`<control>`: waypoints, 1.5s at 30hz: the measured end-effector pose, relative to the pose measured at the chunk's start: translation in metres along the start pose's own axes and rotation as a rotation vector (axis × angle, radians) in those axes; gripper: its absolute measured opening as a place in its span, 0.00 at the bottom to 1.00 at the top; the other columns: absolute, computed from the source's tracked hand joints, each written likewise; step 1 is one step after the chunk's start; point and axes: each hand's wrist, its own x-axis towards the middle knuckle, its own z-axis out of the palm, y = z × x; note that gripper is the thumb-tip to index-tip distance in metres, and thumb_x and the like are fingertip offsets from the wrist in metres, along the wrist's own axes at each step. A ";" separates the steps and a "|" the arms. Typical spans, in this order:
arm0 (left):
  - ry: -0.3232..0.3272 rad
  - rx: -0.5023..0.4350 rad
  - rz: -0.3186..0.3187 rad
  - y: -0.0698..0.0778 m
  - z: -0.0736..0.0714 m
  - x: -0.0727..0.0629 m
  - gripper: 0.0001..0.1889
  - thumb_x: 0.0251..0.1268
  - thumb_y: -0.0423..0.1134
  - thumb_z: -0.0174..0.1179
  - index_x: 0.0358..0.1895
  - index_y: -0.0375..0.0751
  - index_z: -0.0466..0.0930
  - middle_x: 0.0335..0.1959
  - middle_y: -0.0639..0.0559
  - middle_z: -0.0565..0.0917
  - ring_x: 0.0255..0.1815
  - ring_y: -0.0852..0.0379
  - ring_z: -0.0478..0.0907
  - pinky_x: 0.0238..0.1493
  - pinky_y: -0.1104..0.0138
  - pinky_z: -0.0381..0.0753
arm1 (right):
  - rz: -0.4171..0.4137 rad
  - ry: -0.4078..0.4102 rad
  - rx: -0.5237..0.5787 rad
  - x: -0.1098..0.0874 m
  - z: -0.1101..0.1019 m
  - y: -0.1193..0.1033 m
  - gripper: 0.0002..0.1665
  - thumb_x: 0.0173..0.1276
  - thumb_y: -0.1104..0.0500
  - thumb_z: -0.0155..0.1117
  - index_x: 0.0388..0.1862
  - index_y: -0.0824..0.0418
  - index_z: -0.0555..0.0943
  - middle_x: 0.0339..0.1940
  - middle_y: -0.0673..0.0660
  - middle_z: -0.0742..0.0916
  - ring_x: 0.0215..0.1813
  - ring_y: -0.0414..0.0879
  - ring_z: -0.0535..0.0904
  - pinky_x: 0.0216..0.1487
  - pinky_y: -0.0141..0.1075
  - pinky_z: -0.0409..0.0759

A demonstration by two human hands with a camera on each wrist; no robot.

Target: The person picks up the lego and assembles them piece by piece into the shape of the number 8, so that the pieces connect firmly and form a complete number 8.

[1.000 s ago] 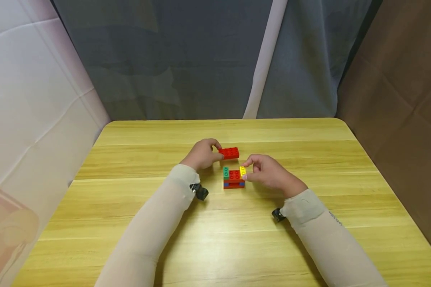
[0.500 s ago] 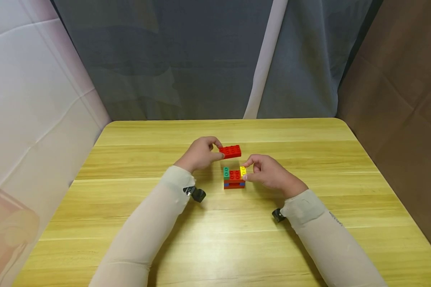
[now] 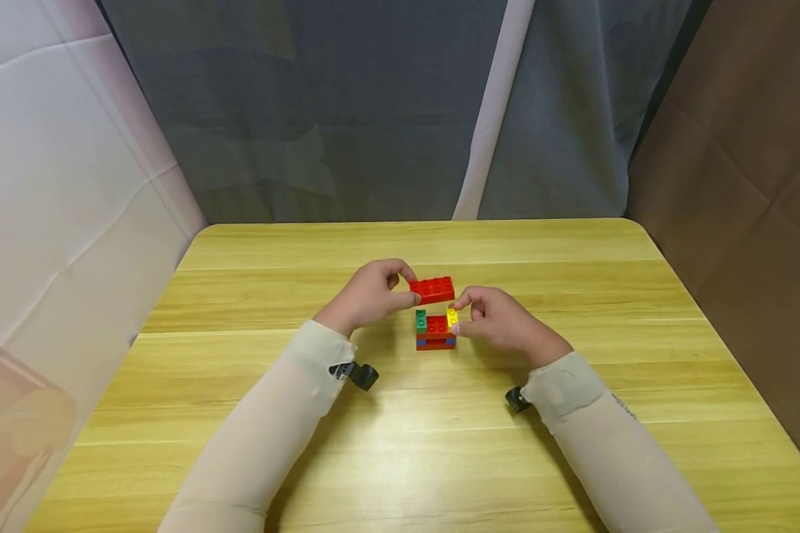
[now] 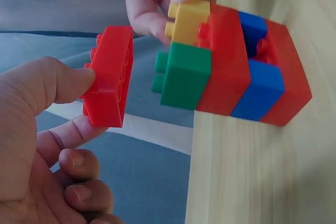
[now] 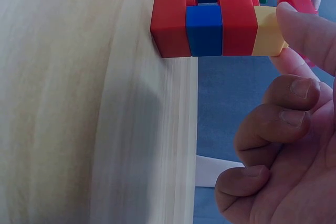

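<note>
Where the left grip (image 3: 371,295) pinches, a red brick (image 3: 435,289) juts rightward.

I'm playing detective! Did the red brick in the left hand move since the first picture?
Yes: in the head view, the red brick, pinched by the left hand, appears farther right and lower below the table's far edge, nearer the stack.

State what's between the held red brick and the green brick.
A bare gap separates the held red brick from the green brick, in the left wrist view.
</note>
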 end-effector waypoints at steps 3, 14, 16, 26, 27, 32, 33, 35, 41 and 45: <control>-0.007 -0.022 0.013 0.000 0.002 -0.004 0.10 0.66 0.42 0.70 0.47 0.47 0.83 0.25 0.51 0.63 0.29 0.52 0.63 0.32 0.61 0.63 | 0.000 0.000 -0.006 0.000 0.000 0.000 0.15 0.68 0.63 0.75 0.49 0.63 0.81 0.20 0.51 0.71 0.21 0.45 0.64 0.24 0.33 0.64; -0.009 -0.066 0.046 -0.005 0.011 -0.012 0.09 0.65 0.40 0.70 0.46 0.48 0.83 0.26 0.51 0.63 0.31 0.53 0.63 0.32 0.62 0.62 | 0.000 0.006 0.008 0.001 0.000 0.002 0.12 0.68 0.63 0.75 0.47 0.61 0.82 0.19 0.51 0.71 0.20 0.46 0.64 0.22 0.33 0.62; -0.008 -0.077 0.056 -0.006 0.013 -0.013 0.09 0.65 0.40 0.70 0.46 0.47 0.83 0.26 0.50 0.63 0.30 0.53 0.63 0.32 0.62 0.62 | -0.002 0.008 0.008 0.001 0.001 0.002 0.12 0.68 0.63 0.75 0.47 0.61 0.82 0.19 0.51 0.71 0.20 0.46 0.63 0.22 0.33 0.62; 0.006 -0.104 0.063 -0.015 0.022 -0.016 0.10 0.65 0.39 0.71 0.48 0.48 0.83 0.26 0.51 0.63 0.29 0.53 0.63 0.32 0.62 0.62 | -0.001 0.010 0.018 0.001 0.002 0.003 0.12 0.68 0.63 0.75 0.47 0.61 0.82 0.20 0.51 0.71 0.21 0.46 0.64 0.23 0.33 0.62; 0.005 -0.107 0.063 -0.015 0.022 -0.017 0.11 0.65 0.39 0.71 0.48 0.48 0.83 0.26 0.52 0.63 0.29 0.53 0.63 0.32 0.62 0.62 | -0.002 0.010 0.021 0.001 0.002 0.003 0.12 0.68 0.64 0.75 0.47 0.61 0.81 0.20 0.51 0.71 0.20 0.46 0.64 0.23 0.33 0.62; 0.001 -0.114 0.063 -0.015 0.023 -0.019 0.11 0.65 0.39 0.71 0.49 0.48 0.83 0.27 0.51 0.63 0.29 0.53 0.63 0.32 0.62 0.63 | -0.014 0.009 0.028 0.001 0.001 0.004 0.13 0.68 0.65 0.75 0.46 0.62 0.81 0.19 0.51 0.70 0.20 0.45 0.63 0.22 0.32 0.62; 0.000 -0.115 0.062 -0.015 0.023 -0.019 0.11 0.65 0.39 0.71 0.49 0.48 0.83 0.28 0.51 0.63 0.30 0.53 0.63 0.32 0.62 0.63 | -0.015 0.008 0.028 0.001 0.001 0.004 0.13 0.68 0.64 0.75 0.47 0.63 0.81 0.19 0.51 0.70 0.20 0.44 0.63 0.22 0.32 0.62; 0.000 -0.121 0.061 -0.016 0.024 -0.019 0.11 0.65 0.39 0.71 0.49 0.48 0.83 0.28 0.51 0.63 0.29 0.53 0.63 0.32 0.62 0.63 | -0.018 0.005 0.030 0.001 0.000 0.004 0.13 0.67 0.64 0.75 0.47 0.64 0.81 0.19 0.51 0.70 0.20 0.44 0.63 0.22 0.33 0.62; -0.001 -0.143 0.075 -0.018 0.026 -0.020 0.11 0.66 0.38 0.70 0.49 0.47 0.83 0.27 0.52 0.63 0.28 0.53 0.61 0.32 0.62 0.62 | -0.018 0.001 0.035 0.001 -0.001 0.004 0.14 0.68 0.65 0.75 0.48 0.65 0.81 0.19 0.52 0.71 0.20 0.44 0.63 0.22 0.32 0.62; -0.003 -0.146 0.086 -0.019 0.027 -0.020 0.11 0.66 0.38 0.70 0.49 0.47 0.83 0.26 0.52 0.63 0.27 0.53 0.61 0.33 0.62 0.62 | -0.010 -0.002 0.035 0.001 0.000 0.004 0.14 0.68 0.65 0.75 0.48 0.65 0.81 0.20 0.51 0.70 0.20 0.44 0.63 0.23 0.32 0.62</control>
